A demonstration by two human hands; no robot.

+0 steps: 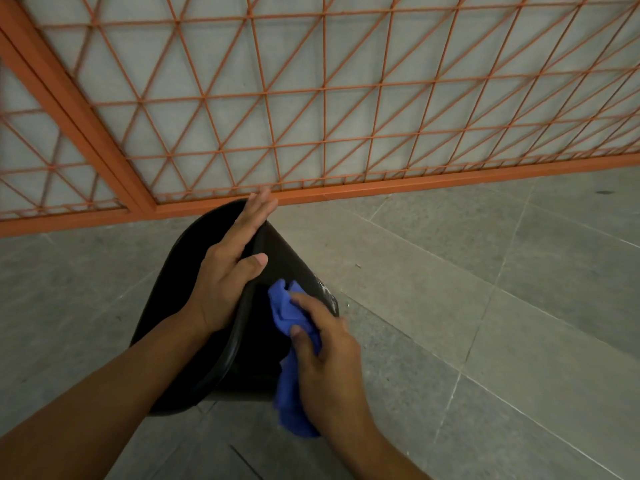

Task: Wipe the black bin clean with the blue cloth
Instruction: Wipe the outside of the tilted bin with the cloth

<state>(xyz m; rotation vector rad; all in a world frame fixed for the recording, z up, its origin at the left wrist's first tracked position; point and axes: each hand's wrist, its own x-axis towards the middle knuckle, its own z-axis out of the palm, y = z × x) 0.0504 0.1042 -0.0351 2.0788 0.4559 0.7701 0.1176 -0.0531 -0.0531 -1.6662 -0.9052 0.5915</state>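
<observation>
The black bin (166,306) stands on the grey tiled floor (485,306); the left hand (228,271) clamps its rim, thumb inside. The right hand (329,348) grips the blue cloth (287,313) against the inner wall.

The black bin (166,306) is seen tipped on its side on the grey tiled floor (485,306), close to the floor's far edge, its rim turned rightward. The crumpled blue cloth (289,341) is pressed against the bin's inner wall, its tail hanging below.

grey tiled floor (485,306), black bin (166,306) on it
</observation>
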